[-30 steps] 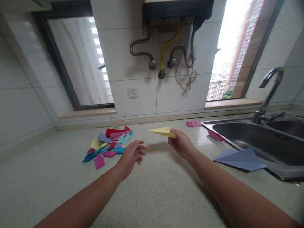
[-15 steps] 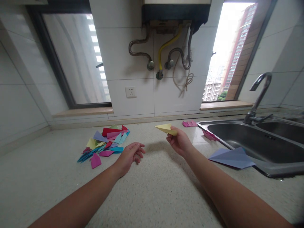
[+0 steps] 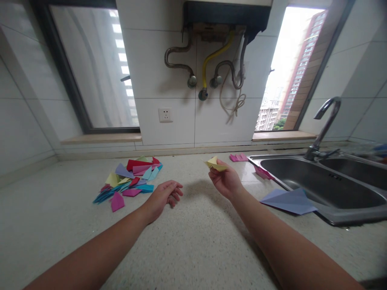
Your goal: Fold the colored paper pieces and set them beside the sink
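Right hand (image 3: 226, 181): clamped on a folded yellow paper plane (image 3: 217, 165) above the pale speckled counter (image 3: 187, 249).
Left hand (image 3: 163, 195): fingers loosely parted, right of the multicoloured folded-paper pile (image 3: 134, 182) (magenta piece (image 3: 117, 202) nearest).

A pale yellow paper (image 3: 217, 164), creased and folded to a point, is resting pinched in the right grip (image 3: 226, 183); it is hovering above the bench (image 3: 193, 241), its tip facing left.

Matt paper plane (image 3: 218, 165), glossy metal sink (image 3: 325, 219)
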`<state>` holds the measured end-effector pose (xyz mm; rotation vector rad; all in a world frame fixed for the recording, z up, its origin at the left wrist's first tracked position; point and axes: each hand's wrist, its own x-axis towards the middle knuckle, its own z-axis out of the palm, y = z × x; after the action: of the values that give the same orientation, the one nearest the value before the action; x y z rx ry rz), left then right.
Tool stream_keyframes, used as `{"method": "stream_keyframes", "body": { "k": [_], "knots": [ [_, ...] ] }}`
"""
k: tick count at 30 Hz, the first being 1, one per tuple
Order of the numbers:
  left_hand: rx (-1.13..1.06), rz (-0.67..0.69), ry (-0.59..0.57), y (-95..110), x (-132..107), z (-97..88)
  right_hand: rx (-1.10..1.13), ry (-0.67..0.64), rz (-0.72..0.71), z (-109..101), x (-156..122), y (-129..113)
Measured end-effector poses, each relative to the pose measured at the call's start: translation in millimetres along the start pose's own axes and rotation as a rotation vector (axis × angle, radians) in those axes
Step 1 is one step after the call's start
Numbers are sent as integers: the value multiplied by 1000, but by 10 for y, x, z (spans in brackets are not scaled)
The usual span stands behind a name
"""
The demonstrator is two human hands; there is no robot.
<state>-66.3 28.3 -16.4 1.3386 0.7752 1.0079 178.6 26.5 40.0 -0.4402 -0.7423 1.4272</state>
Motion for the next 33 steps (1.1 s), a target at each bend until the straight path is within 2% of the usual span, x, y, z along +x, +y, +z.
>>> {"method": "stream_keyframes", "body": {
  "k": [4,7,15,21,26,33],
  "knots": [
    [18,-2,-13,-4,7,-3,-76,-3,-29,12,-12,-3],
    [17,-9,-16,-5,12,-2,-277,14,-79,3,-22,21],
    [25,3,-27,8,1,11,-726,-73,-168,-107,-16,139],
    [55,17,-48,1,-3,32,-929,-118,-273,-158,-13,111],
    [150,19,-98,29,-28,49,-875,-105,-277,-160,-4,97],
    [158,14,-131,34,-41,59,-450,70,-90,-304,98,50]
  ]
}}
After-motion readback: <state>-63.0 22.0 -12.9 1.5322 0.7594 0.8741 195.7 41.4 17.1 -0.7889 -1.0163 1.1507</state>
